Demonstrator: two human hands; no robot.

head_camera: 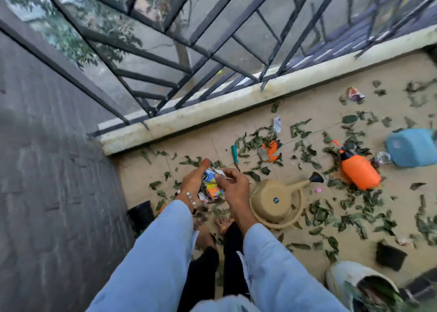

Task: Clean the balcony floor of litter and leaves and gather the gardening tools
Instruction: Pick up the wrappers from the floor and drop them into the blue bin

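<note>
Hands: left hand (pixel 192 181) and right hand (pixel 233 186) both curled round a bunch of crumpled colourful wrappers (pixel 210 186), held between them above the floor
Leaves: dry green leaves (pixel 331 214) all over the tan floor tiles (pixel 307 108), thickest on the right
Tools: beige watering can (pixel 274 199) just right of the hands, orange sprayer (pixel 359 169) on its side further right, green-handled tool (pixel 234 154) and orange glove (pixel 270 149) farther off near the ledge
More litter: wrapper (pixel 354 93) far right, paper scrap (pixel 277 123) near the ledge
Pots: black pot (pixel 390 256) near right, blue tub (pixel 412 147) at the right edge
</note>
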